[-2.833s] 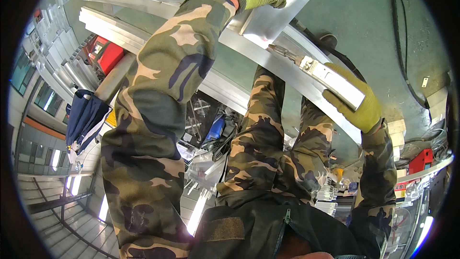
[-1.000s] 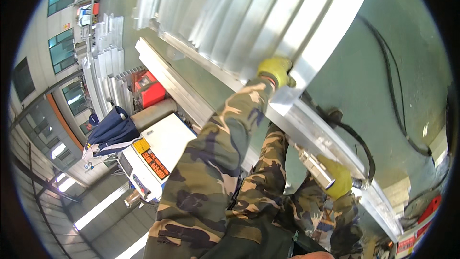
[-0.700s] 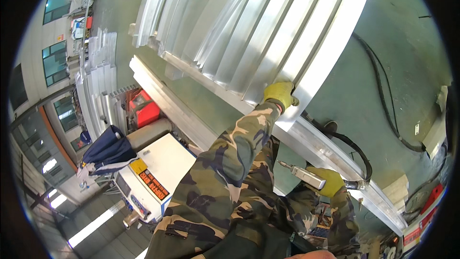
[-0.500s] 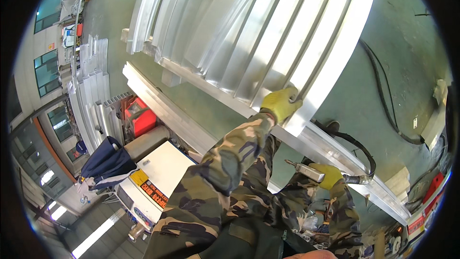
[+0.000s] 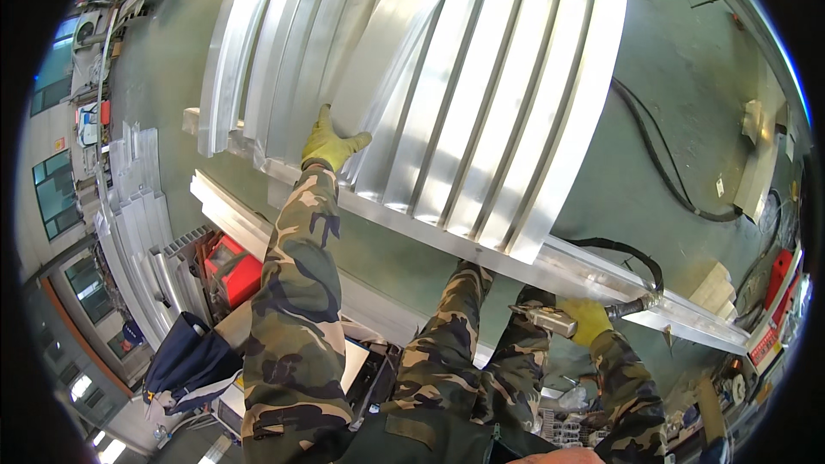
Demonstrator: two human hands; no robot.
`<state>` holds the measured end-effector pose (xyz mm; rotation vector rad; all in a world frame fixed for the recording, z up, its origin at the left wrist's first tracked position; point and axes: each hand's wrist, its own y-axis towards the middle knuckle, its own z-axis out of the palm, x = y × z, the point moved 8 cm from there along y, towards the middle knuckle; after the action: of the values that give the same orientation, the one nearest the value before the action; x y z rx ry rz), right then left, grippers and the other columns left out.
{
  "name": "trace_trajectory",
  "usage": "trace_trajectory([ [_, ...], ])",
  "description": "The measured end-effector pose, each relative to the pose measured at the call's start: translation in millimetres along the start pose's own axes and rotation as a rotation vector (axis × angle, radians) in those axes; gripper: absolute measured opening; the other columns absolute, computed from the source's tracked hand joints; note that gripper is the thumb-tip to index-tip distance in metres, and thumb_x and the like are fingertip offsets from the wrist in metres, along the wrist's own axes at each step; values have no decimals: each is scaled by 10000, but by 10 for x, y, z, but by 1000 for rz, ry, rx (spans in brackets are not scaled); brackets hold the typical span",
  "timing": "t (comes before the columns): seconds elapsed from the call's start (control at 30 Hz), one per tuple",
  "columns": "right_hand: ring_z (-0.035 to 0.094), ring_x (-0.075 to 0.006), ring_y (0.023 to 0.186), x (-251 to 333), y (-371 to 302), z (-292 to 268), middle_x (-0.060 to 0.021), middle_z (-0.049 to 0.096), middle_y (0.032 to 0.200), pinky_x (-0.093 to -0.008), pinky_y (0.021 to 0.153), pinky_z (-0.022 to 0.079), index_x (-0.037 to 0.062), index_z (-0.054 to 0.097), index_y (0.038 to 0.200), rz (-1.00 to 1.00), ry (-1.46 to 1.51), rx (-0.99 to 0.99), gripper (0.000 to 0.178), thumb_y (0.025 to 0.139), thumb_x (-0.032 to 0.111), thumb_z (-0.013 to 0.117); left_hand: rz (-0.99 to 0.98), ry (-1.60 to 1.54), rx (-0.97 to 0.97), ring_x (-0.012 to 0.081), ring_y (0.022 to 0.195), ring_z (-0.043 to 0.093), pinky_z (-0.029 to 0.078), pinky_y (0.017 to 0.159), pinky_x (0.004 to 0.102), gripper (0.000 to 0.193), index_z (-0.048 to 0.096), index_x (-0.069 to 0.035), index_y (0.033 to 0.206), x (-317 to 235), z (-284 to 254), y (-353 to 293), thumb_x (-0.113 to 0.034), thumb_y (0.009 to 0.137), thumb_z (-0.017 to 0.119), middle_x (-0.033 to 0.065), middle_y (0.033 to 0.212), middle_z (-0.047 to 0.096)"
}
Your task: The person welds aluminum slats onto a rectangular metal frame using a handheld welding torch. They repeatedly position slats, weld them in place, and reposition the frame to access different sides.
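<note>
Metal ribbed panels point(image 5: 447, 94), long shiny aluminium strips side by side, lie across a metal beam point(image 5: 481, 249) over the green floor point(image 5: 687, 77), filling the upper middle of the view. Left hand point(image 5: 331, 144), yellow glove, camouflage sleeve, rests flat with fingers spread on the near end of the panels, close to their left edge, right where they meet the beam; it presses, grips nothing. Right hand point(image 5: 586, 320), also yellow glove, is closed round a metal hand tool point(image 5: 546, 320) with a black hose point(image 5: 640, 271) looping off its back end; tool sits just below the beam's lower edge, near its right end, tip pointing left. Whether the tool touches the beam, cannot tell. Another black cable point(image 5: 662, 172) snakes on the floor right of the panels. Red machine point(image 5: 234, 266) and stacked metal profiles point(image 5: 142, 232) at the left. Folded dark blue umbrella point(image 5: 189, 361) at lower left. Person's camouflage legs point(image 5: 447, 361) lower middle.
</note>
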<state>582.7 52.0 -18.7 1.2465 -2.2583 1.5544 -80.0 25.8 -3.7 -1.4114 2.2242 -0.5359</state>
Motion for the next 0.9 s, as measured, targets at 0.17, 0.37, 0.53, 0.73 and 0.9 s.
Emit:
trace_trajectory([
  [0.17,590,-349,1133,58,-61,-48,-86,637,1260,-490,987,458,172,628,1319,59,-36,-257,600,731,207,744,33,80,7,384,1397,512,436,1145,417,1161,282,-26,1599,-261,106,-294,-483,728,900,241,1528,502],
  [0.37,596,-340,1118,13,-20,-33,-82,661,1198,-489,988,450,175,664,1273,69,28,-313,566,721,236,777,65,92,-35,410,1355,535,469,1100,448,1209,289,2,1584,-465,160,-666,-564,697,885,271,1498,503],
  [0.53,602,-339,1111,1,-40,-82,-86,670,1181,-487,990,441,181,676,1264,80,63,-316,564,717,258,787,101,-81,-41,445,1346,523,455,1104,463,1227,305,38,1563,-899,706,-1362,-575,680,897,320,1482,491],
  [0.73,606,-359,1086,63,-41,-38,-95,667,1155,-501,978,442,161,679,1222,53,6,-420,572,697,337,820,155,-69,-260,460,1329,506,450,1093,498,1187,352,36,1529,-1211,1172,-1884,-570,676,913,290,1432,518],
  [0.9,537,-354,1223,28,-193,-47,-108,587,1307,-526,1083,392,105,593,1354,145,-71,-515,710,688,260,784,139,-272,-5,409,1222,607,502,1009,479,923,467,-20,1468,-1431,1369,-2171,-483,782,874,239,1364,605],
])
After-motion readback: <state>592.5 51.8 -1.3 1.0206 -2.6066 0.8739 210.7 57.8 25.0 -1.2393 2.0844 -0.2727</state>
